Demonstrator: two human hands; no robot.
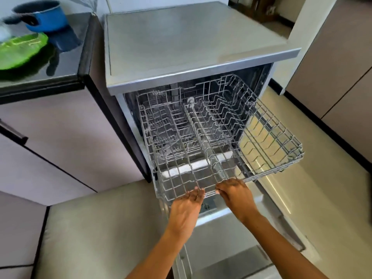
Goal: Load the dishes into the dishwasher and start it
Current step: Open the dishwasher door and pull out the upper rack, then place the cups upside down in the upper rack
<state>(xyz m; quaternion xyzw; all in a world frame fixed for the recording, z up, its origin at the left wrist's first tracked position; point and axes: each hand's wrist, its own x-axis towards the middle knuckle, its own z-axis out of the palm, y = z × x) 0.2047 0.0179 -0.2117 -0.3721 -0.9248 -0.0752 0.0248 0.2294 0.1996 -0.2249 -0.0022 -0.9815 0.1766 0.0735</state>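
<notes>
My left hand [186,208] reaches to the front rail of the upper rack [201,137], palm turned inward, fingers nearly straight and close together, their tips at the wire edge; I see no curl round the wire. My right hand [236,195] lies back-up just beside it, fingers bent down over the same front rail so that they hook the wire; the fingertips themselves are hidden beneath the rail. The two hands are near each other but apart, both at the middle of the rack's front edge.

The upper rack, grey wire with rows of tines, is drawn well out of the dishwasher [181,47] and carries no dishes that I can make out. Its right portion overhangs the pale floor [322,198]. Below my forearms the dishwasher door [227,248] lies folded down, its steel inner face upward. The machine's flat grey top stands bare in the light.

To the left, a dark counter [66,57] holds the dishes: a green plate [22,51] near the counter's front, and behind it a blue pot [45,16] with a dark handle, the two close together, though whether they touch I cannot tell. Pale cabinet fronts [60,137] stand under the counter, touching the dishwasher's left side.
</notes>
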